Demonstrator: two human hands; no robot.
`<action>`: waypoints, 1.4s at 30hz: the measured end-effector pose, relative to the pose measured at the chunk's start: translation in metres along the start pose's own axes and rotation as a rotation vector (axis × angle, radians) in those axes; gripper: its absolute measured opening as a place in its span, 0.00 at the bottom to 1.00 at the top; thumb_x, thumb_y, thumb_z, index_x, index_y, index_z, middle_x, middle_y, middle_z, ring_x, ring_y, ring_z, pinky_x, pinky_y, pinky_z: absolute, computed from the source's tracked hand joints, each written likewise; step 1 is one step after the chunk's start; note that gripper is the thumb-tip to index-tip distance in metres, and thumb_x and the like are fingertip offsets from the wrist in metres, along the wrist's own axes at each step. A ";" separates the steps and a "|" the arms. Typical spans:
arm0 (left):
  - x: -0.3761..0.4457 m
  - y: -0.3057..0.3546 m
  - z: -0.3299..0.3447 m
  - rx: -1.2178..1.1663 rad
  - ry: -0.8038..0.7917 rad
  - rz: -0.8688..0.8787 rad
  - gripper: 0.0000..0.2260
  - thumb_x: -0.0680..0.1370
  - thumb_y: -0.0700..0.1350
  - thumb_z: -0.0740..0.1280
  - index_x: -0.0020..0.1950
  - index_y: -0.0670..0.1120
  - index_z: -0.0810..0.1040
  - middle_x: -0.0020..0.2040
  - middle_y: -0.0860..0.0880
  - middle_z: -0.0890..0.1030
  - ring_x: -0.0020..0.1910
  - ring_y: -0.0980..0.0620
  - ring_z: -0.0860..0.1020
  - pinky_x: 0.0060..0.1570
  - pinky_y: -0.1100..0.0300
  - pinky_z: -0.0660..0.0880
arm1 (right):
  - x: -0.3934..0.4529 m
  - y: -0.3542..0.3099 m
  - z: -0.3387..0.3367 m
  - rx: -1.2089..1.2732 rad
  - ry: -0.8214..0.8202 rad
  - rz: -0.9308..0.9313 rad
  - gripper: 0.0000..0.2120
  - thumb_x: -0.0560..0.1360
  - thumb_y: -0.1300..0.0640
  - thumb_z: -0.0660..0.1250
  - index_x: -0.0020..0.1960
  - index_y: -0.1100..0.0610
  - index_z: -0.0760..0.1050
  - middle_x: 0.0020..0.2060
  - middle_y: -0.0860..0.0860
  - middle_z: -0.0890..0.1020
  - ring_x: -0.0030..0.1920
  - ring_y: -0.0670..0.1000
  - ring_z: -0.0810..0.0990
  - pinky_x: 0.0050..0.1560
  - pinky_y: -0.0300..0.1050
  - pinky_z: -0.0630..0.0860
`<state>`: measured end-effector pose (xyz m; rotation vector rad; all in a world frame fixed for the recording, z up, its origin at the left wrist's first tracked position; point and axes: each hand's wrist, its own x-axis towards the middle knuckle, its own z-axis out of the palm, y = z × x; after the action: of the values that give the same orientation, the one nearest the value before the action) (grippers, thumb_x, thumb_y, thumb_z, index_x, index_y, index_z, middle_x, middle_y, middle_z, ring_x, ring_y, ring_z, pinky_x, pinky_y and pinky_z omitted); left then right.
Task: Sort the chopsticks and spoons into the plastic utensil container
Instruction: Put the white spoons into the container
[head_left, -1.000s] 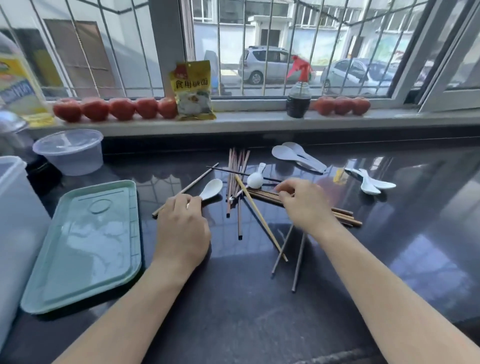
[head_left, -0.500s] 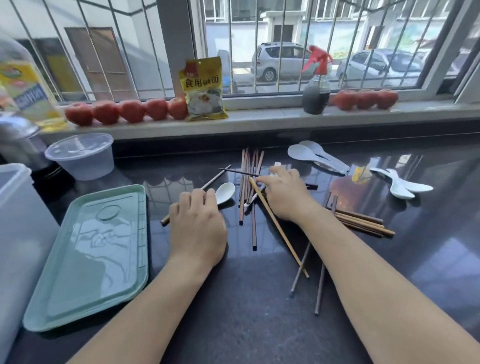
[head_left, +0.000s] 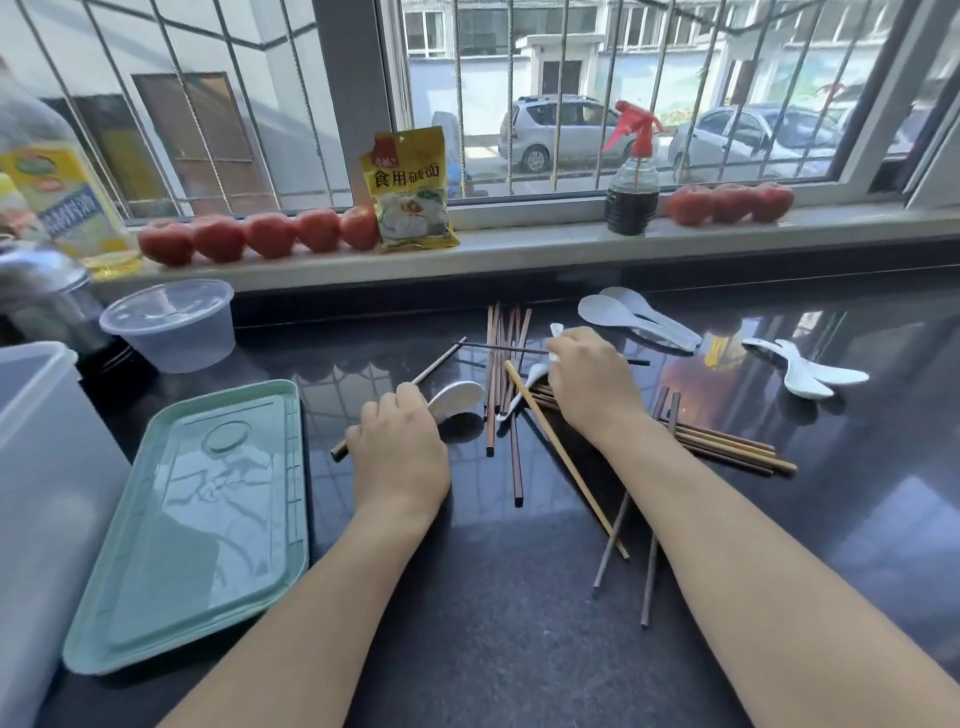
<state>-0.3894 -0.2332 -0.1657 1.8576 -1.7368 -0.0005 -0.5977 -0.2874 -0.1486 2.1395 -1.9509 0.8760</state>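
Brown chopsticks (head_left: 501, 358) lie scattered mid-counter, with another bundle (head_left: 727, 447) to the right. My left hand (head_left: 400, 447) has its fingers curled over the handle of a white spoon (head_left: 457, 397), whose bowl sticks out to the right; a chopstick (head_left: 441, 358) runs under the same hand. Over the pile, my right hand (head_left: 592, 384) pinches a small white spoon (head_left: 557, 330), of which only the handle tip shows. Another thin white spoon (head_left: 522, 387) lies beside that hand. The translucent plastic container (head_left: 36, 467) stands at the far left.
A green tray-like lid (head_left: 197, 519) lies left of my left hand, a round clear tub (head_left: 171, 322) behind it. White paddles (head_left: 639, 317) and more white spoons (head_left: 810, 369) lie at the back right. Tomatoes (head_left: 260, 236), a yellow packet (head_left: 410, 187) and a spray bottle (head_left: 631, 176) line the windowsill.
My right hand has moved left and away from the right chopstick bundle to the small white spoon and closed on it. My left hand has stayed on its spoon.
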 end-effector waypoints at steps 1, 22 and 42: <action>-0.002 0.001 -0.001 -0.045 0.030 0.004 0.10 0.79 0.33 0.55 0.46 0.48 0.66 0.39 0.49 0.74 0.39 0.48 0.67 0.45 0.51 0.59 | 0.000 0.000 -0.003 0.035 0.079 0.007 0.13 0.80 0.63 0.60 0.59 0.61 0.80 0.57 0.57 0.80 0.55 0.58 0.79 0.54 0.51 0.76; -0.023 0.024 -0.024 -1.398 -0.510 -0.222 0.13 0.86 0.45 0.61 0.52 0.42 0.83 0.42 0.41 0.85 0.30 0.43 0.82 0.30 0.53 0.80 | -0.031 -0.061 -0.047 0.639 0.114 -0.132 0.08 0.80 0.62 0.68 0.55 0.56 0.85 0.50 0.51 0.77 0.37 0.51 0.79 0.38 0.43 0.77; -0.024 0.021 -0.005 -1.289 -0.414 -0.152 0.13 0.87 0.48 0.56 0.49 0.43 0.74 0.30 0.54 0.66 0.24 0.56 0.60 0.22 0.64 0.61 | -0.004 0.054 -0.070 0.000 0.306 0.415 0.13 0.80 0.53 0.63 0.61 0.56 0.79 0.57 0.59 0.80 0.58 0.62 0.75 0.57 0.51 0.72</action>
<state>-0.4099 -0.2085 -0.1625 0.9883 -1.2329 -1.3027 -0.6720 -0.2607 -0.1084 1.5037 -2.2502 1.1809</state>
